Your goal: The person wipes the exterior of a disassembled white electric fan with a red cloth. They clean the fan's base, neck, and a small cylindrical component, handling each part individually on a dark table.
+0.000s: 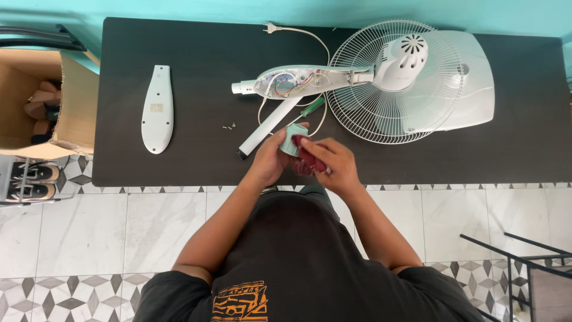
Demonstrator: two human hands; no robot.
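Note:
Over the near edge of the dark table (179,167), my left hand (269,160) holds a small pale green part (290,140). My right hand (333,164) grips a dark red tool handle (308,156) that touches the green part. Just beyond my hands lie a white tube (268,125) and a green-handled screwdriver (312,107). Past them is the fan's opened control housing (292,81) with coloured wires showing, joined to the white fan head and wire grille (393,80).
A white oval cover plate (158,108) lies at the table's left. Two small screws (229,126) sit near the tube. A white plug and cord (273,28) are at the far edge. A cardboard box (44,104) stands left; a black chair frame (524,262) is lower right.

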